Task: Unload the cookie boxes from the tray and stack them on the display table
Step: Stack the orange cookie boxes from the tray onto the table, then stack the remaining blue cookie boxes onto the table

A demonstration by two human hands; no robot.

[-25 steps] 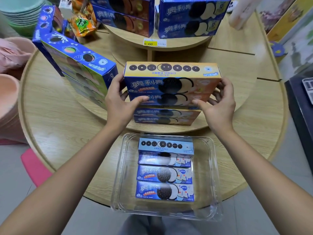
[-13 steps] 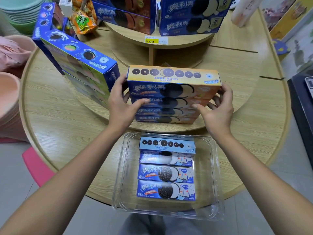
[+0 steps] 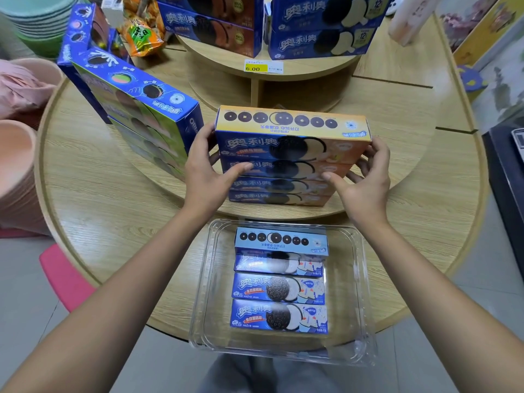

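Note:
A stack of several orange-and-blue cookie boxes (image 3: 292, 154) stands on the raised round tier of the wooden display table (image 3: 113, 194). My left hand (image 3: 207, 174) grips the stack's left end, thumb across the front of the upper boxes. My right hand (image 3: 360, 180) holds the right end the same way. The upper boxes rest flush on the lower ones. Close to me a clear plastic tray (image 3: 365, 293) sits on the table's near edge, holding light-blue cookie boxes (image 3: 279, 287): one standing on edge at the back, the others lying flat in front.
A leaning row of blue-and-green cookie boxes (image 3: 136, 114) stands left of the stack. Bigger blue boxes (image 3: 320, 26) fill the top tier above a yellow price tag (image 3: 256, 68). Pink tubs (image 3: 14, 165) crowd the left edge; a dark counter (image 3: 507, 180) is at right.
Both hands lowered the two upper orange boxes onto the pair underneath; the gap between them has closed. The hands stay on the stack's ends.

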